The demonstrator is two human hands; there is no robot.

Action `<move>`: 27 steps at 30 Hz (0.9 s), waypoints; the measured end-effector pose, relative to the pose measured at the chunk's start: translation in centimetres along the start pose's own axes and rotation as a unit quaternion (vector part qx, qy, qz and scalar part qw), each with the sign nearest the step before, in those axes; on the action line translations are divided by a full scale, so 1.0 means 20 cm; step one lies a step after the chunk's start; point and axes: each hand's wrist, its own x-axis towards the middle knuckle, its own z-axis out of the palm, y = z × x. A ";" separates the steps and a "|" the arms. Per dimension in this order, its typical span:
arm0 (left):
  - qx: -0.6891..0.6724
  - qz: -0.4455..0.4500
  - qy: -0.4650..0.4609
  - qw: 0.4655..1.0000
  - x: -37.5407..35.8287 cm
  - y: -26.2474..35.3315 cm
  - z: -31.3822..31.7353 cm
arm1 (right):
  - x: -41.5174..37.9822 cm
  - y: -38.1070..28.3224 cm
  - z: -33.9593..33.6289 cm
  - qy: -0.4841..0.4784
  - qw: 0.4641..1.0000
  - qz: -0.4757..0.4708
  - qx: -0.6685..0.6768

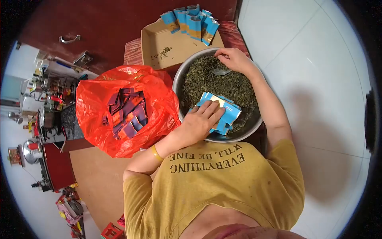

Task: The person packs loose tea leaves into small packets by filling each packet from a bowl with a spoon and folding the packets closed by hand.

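Where blue packets (230, 116) lie underneath, the left fingers (205, 107) rest open, extended.

Colour check: mostly blue, red, green and mustard.
Bowl packets (231, 115): bright blue with white/pale-gold patches. Box packets (194, 28): blue with gold bands. Bag (90, 97): bright orange-red; bag packets (130, 112): dark purple with orange patches. Leaves (203, 81): dark green. Bowl (178, 75): silver-grey. Box (150, 40): tan. Shirt (215, 183): mustard, dark lettering, darker spots. Bangle (156, 153): yellow. Floor tiles (286, 59): pale blue-grey, darker grid lines.
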 end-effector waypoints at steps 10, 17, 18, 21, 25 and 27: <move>-0.196 -0.093 -0.135 0.967 0.00 -0.14 -0.13 | 0.02 0.06 0.03 -0.028 0.999 -0.023 0.001; -0.133 -0.030 -0.011 0.991 0.09 -0.12 -0.03 | 0.03 0.10 0.05 -0.020 0.999 -0.031 -0.012; -0.134 -0.030 -0.012 0.991 0.10 -0.11 -0.04 | 0.03 0.11 0.05 -0.025 0.999 -0.029 -0.013; -0.096 -0.066 -0.062 0.991 0.12 -0.08 -0.08 | 0.02 0.12 0.06 -0.097 0.993 -0.065 -0.020; -0.031 -0.031 -0.006 0.999 0.10 -0.14 0.03 | 0.00 0.07 0.06 -0.155 0.986 -0.004 -0.063; -0.033 -0.010 0.047 0.998 0.10 -0.18 0.04 | 0.01 0.09 0.06 -0.154 0.986 -0.008 -0.057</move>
